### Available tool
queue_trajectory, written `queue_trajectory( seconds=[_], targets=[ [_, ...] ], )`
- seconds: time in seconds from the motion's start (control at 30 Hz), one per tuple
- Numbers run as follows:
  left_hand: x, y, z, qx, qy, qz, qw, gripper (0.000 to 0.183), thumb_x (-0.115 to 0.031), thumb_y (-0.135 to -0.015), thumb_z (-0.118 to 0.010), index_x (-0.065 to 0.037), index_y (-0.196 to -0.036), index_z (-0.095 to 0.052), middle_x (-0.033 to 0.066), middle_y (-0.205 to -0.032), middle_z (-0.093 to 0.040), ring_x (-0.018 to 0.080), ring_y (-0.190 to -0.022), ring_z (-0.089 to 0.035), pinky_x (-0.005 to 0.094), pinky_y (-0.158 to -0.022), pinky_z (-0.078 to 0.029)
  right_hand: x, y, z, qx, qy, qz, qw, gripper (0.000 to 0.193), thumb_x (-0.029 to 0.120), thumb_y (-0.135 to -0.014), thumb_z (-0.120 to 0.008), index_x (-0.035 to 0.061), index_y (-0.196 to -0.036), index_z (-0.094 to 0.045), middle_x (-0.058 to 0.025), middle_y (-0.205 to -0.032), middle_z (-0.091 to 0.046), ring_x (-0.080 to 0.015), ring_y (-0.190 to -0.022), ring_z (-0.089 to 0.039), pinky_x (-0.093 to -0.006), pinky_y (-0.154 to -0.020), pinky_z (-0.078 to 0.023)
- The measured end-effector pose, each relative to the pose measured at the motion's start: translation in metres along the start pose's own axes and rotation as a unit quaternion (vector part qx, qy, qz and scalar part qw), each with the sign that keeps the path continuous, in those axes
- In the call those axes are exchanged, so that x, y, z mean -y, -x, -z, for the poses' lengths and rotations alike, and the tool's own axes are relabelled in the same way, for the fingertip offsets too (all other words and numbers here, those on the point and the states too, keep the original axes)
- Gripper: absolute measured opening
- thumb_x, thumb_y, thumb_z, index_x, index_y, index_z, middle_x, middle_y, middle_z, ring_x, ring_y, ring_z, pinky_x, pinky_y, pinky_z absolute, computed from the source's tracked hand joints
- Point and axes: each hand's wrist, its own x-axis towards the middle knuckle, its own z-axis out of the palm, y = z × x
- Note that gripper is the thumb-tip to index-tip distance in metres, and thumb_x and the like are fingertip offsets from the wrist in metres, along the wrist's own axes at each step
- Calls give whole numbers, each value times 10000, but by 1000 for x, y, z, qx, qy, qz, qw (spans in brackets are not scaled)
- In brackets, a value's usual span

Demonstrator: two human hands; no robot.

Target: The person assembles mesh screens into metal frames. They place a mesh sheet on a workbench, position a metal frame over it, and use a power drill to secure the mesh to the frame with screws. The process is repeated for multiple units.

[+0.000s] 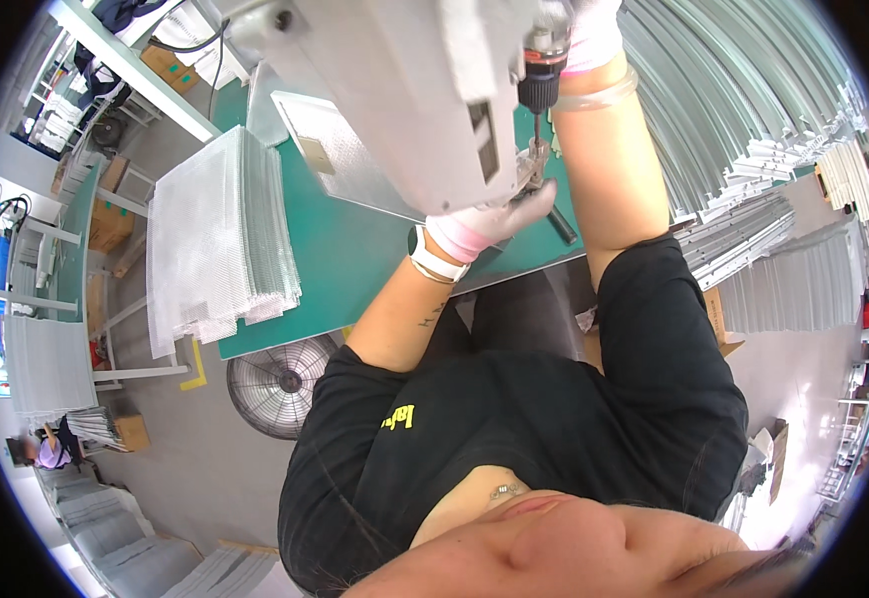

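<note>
A grey drill press (384,90) stands over the green table (330,269), its black chuck (540,85) pointing down with a thin bit in it. Beneath the bit sits a small metal fixture (534,164), and a black handle (562,227) sticks out below it. My left hand (494,221), in a white glove with a pink cuff, is at this fixture, its visible fingers pressed together; what they hold is hidden. My right hand (592,40), also gloved, reaches up beside the chuck at the top edge, and its fingers are out of sight.
A stack of silver mesh panels (220,229) overhangs the table's left side. Behind the press lies a framed panel (330,149). Long metal strips (743,90) are piled at the right. A floor fan (290,384) stands below the table's left edge; another person (53,447) is far left.
</note>
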Motion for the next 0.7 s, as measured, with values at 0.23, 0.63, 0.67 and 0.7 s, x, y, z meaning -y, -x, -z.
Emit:
queue_trajectory(
  seconds=[0.23,0.63,0.67,0.7],
  targets=[
    [-9,-7,16,56,-59,33,996,225,-189,-714,-768,-88,-910,-726,45,-688,-582,241,-599,-565,390,-577,-451,-22,10,32,-42,-15,48,998,530,260,-905,-633,-69,-1305,-521,-105,-921,-597,-199,-763,-575,-356,-756,-540],
    [-16,0,16,101,-116,84,984,176,-232,-739,-738,-116,-862,-690,40,-737,-629,257,-671,-600,431,-625,-459,-32,24,44,-52,-40,74,995,444,267,-893,-629,-94,-1149,-648,-225,-1156,-690,-322,-1023,-690,-430,-910,-583],
    [-15,0,16,95,-111,86,986,181,-255,-730,-724,-132,-856,-679,43,-756,-623,276,-694,-596,460,-631,-439,-29,22,36,-62,-48,62,995,445,265,-894,-627,-88,-1164,-645,-217,-1150,-693,-320,-1021,-690,-427,-906,-583],
    [-15,1,17,90,-106,88,986,187,-277,-720,-711,-149,-849,-668,46,-774,-618,296,-718,-592,489,-638,-419,-23,18,24,-73,-57,50,994,446,263,-895,-626,-81,-1178,-642,-209,-1144,-696,-319,-1018,-689,-425,-902,-583]
  ],
)
